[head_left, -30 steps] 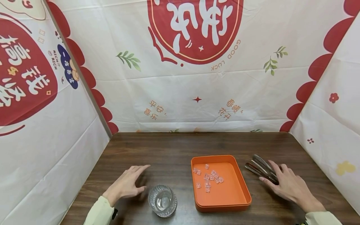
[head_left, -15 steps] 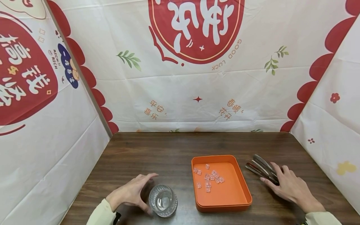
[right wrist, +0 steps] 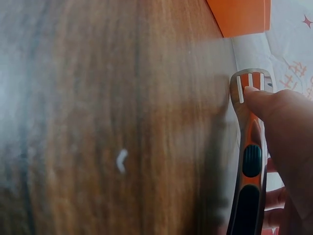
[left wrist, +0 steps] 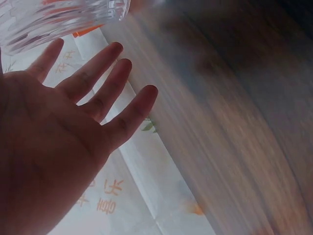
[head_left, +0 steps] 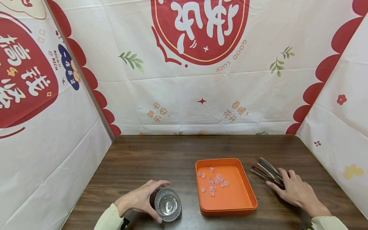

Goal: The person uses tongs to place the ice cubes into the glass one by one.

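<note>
A clear ribbed drinking glass [head_left: 167,204] stands at the front left of the table. My left hand [head_left: 141,199] holds it from the left, thumb at its near side and index finger round the far side. In the left wrist view the glass [left wrist: 54,24] shows at the top edge, while the other fingers [left wrist: 132,110] of that hand stretch out, off it. On the right, my right hand [head_left: 296,190] holds metal tongs [head_left: 267,171]. The right wrist view has the thumb on the slotted part of the tongs [right wrist: 249,127], which bear dark ridged pads, with fingers behind.
Between the hands sits an orange tray [head_left: 238,198] with several small clear cubes [head_left: 217,181] in it. The dark wood table [head_left: 149,150] ends at a white printed cloth [head_left: 184,111] at the back, with cloth on both sides too.
My left hand has moved right to the glass, its thumb and index finger now round it. The glass has shifted slightly right. My right hand stays at the tongs.
</note>
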`<action>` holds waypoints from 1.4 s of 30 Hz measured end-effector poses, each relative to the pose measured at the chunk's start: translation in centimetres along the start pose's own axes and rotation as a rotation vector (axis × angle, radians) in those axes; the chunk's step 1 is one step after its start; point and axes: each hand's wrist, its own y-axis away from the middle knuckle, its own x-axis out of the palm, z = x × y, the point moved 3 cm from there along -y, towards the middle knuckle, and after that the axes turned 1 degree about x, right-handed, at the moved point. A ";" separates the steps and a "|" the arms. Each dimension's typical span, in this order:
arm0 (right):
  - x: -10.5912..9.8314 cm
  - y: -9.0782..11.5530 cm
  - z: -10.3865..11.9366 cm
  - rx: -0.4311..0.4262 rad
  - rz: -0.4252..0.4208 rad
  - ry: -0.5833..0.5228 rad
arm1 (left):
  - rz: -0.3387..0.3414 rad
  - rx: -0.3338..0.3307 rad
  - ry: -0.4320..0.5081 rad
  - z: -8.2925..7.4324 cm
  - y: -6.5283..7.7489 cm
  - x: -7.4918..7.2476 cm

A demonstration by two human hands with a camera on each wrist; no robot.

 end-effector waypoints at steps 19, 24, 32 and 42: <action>0.8 -0.5 0.0 0.026 0.012 0.001 | -0.033 0.062 0.024 -0.4 -0.8 0.6; 0.7 -0.5 0.0 0.036 0.030 -0.006 | -0.003 0.073 0.060 -0.6 -1.1 0.7; 0.6 -0.3 -0.2 0.049 0.042 -0.029 | 0.053 0.087 0.154 -0.6 -1.5 0.9; 0.5 -0.3 -0.4 0.038 0.047 -0.034 | 0.019 0.055 0.151 -0.4 -1.6 1.1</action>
